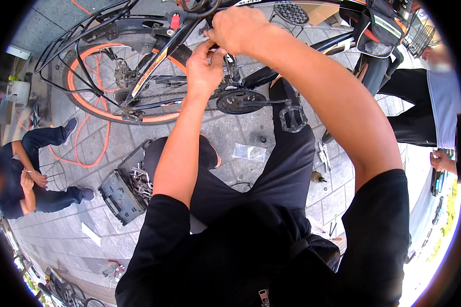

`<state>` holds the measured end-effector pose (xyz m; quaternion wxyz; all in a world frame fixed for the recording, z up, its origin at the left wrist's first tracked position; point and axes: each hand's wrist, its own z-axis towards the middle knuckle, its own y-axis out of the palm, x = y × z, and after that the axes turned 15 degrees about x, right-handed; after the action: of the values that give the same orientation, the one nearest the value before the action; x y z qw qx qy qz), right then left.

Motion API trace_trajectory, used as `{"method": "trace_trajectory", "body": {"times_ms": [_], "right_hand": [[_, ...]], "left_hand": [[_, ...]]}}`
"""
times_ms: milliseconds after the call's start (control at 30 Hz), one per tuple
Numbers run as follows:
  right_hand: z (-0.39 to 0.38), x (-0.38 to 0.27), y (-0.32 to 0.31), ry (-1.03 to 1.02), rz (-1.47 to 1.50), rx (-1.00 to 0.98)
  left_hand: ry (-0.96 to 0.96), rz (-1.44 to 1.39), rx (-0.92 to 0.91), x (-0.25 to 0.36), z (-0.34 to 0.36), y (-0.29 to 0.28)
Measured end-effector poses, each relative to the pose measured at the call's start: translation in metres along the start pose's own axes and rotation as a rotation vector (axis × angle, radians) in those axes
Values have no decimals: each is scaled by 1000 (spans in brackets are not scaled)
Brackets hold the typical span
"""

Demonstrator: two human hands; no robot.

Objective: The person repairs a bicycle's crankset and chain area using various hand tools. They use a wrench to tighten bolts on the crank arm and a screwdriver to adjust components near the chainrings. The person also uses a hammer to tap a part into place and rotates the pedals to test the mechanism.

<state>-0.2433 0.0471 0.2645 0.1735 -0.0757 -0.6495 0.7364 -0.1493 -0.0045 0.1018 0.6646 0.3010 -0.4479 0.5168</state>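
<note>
A dark bicycle (153, 69) with an orange rear rim lies across the upper view, its crankset (235, 102) and pedal (293, 117) below my hands. My left hand (206, 69) is raised at the frame above the crankset, fingers curled and thumb bent around a small part I cannot make out. My right hand (238, 30) is just above it, closed against the frame tubes; what it grips is hidden behind the fingers. A black bag (376, 30) hangs on the frame to the right.
An open grey toolbox (123, 189), a clear plastic bag (248, 152), loose tools (323, 158) and an orange hose (79, 158) lie on the paving. One person (36, 158) sits at left; another (415, 107) is at right. More bicycles (71, 294) stand at lower left.
</note>
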Motion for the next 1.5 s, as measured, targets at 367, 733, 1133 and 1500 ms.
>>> {"method": "trace_trajectory", "body": {"times_ms": [367, 733, 1133, 1500], "right_hand": [[-1, -7, 17, 73, 169, 133], [-4, 10, 29, 22, 190, 214], [-6, -2, 11, 47, 217, 177], [-10, 3, 6, 78, 330, 121]], "left_hand": [[-13, 110, -6, 16, 5, -5], [143, 240, 61, 12, 9, 1], [34, 346, 100, 23, 11, -1], [49, 132, 38, 4, 14, -2]]}}
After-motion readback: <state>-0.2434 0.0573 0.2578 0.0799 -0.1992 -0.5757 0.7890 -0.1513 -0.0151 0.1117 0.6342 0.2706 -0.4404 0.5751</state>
